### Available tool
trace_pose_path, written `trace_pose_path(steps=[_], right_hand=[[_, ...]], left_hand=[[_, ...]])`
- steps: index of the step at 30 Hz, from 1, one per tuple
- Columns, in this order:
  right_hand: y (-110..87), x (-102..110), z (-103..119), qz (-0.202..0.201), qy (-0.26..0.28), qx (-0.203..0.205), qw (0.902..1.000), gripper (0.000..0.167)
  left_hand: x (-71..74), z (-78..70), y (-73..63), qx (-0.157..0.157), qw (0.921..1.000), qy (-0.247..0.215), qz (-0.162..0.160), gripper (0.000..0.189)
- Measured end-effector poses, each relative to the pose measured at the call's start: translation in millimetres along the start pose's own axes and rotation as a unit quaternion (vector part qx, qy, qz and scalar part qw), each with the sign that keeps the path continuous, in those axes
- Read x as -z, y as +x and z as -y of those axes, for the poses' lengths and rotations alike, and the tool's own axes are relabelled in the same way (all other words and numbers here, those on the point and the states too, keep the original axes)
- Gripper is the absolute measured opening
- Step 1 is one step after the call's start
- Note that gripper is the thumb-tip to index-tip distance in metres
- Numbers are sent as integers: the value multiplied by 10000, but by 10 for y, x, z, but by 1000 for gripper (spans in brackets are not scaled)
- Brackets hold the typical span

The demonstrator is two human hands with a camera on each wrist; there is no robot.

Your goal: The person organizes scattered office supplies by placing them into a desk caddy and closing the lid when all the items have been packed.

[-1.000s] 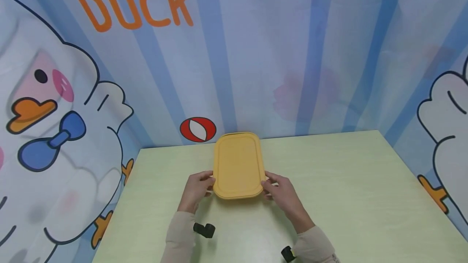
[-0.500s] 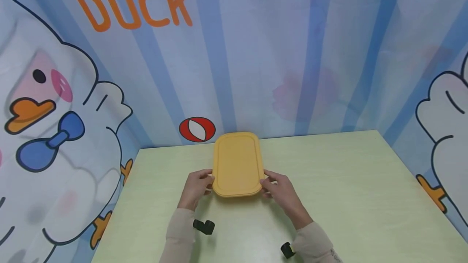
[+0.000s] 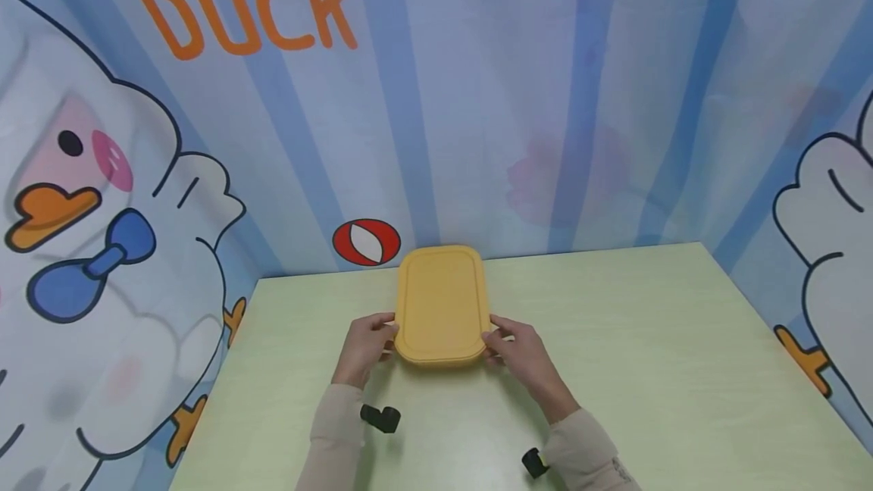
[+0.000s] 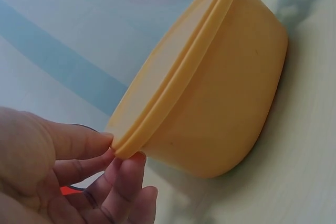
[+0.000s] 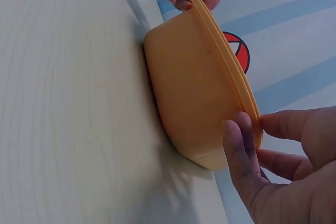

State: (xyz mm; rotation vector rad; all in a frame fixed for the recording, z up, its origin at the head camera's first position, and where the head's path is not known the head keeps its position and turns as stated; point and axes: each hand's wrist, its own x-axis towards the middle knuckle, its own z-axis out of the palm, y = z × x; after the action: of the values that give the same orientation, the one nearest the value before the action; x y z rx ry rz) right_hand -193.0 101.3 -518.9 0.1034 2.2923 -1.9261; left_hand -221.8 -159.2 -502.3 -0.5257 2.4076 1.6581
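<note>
A yellow food container (image 3: 442, 306) with its lid on stands on the table, near the back wall. In the left wrist view its deep, smooth side wall (image 4: 231, 82) shows beneath the lid's rim. My left hand (image 3: 364, 348) pinches that rim at the near left, thumb above and fingers below. On the opposite side my right hand (image 3: 524, 358) holds the rim the same way; in the right wrist view its fingers (image 5: 242, 156) lie against the wall under the edge. What is inside the container stays hidden.
The pale green table (image 3: 634, 339) extends to both sides of the container. Right behind it rises a blue striped cloth backdrop (image 3: 477, 97) printed with ducks and a red and white ball (image 3: 367, 242). Small black devices (image 3: 382, 419) sit at both wrists.
The container's near edge has shifted slightly away from me, toward the backdrop, and both hands have moved along with it. Their grip on the rim looks the same.
</note>
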Motion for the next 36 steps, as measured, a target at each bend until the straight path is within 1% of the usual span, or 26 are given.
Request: trace_pose_path(steps=[6, 15, 17, 18, 20, 22, 23, 24, 25, 27, 29, 31, 33, 36], right_hand=[[30, -10, -24, -16, -5, 32, 10000, 50], [53, -6, -37, -48, -54, 64, 10000, 48], [58, -6, -50, -48, -37, 65, 10000, 48], [60, -6, -57, -55, -60, 66, 9999, 49], [64, -3, -76, -85, -247, 111, 9996, 51], [67, -1, -89, -151, -672, 329, 9971, 55], [69, -1, -92, -178, -933, 488, 9943, 57], [70, 0, -91, -198, -1212, 697, 9900, 59], [78, 0, -92, -203, -1555, 975, 9828, 60], [93, -6, -97, -169, -2205, 1474, 9640, 64], [107, -28, -103, -43, -2744, 1866, 9433, 67], [114, -59, -113, 57, -3254, 2176, 9202, 69], [114, -95, -119, 151, -3585, 2294, 9048, 71], [119, -131, -125, 159, -3888, 2485, 8870, 73]], left_hand=[[-9, 8, 15, -68, 10000, -53, -20, 31], [-27, 22, 17, -54, 9998, -168, -74, 30], [-33, 46, 8, -122, 9998, -165, -64, 32], [-40, 60, 0, -212, 9997, -101, -82, 33], [-54, 90, -20, -527, 9983, 206, -133, 37], [-70, 116, -46, -959, 9922, 773, -217, 43], [-81, 122, -60, -1173, 9866, 1106, -258, 47], [-95, 122, -75, -1356, 9795, 1462, -291, 51], [-111, 113, -95, -1485, 9718, 1807, -300, 56], [-153, 109, -114, -1643, 9567, 2392, -239, 63], [-204, 111, -128, -1754, 9443, 2782, -126, 69], [-256, 118, -140, -1842, 9346, 3044, -47, 73], [-298, 136, -145, -1990, 9263, 3198, -47, 75], [-345, 148, -154, -2118, 9148, 3436, -158, 75]])
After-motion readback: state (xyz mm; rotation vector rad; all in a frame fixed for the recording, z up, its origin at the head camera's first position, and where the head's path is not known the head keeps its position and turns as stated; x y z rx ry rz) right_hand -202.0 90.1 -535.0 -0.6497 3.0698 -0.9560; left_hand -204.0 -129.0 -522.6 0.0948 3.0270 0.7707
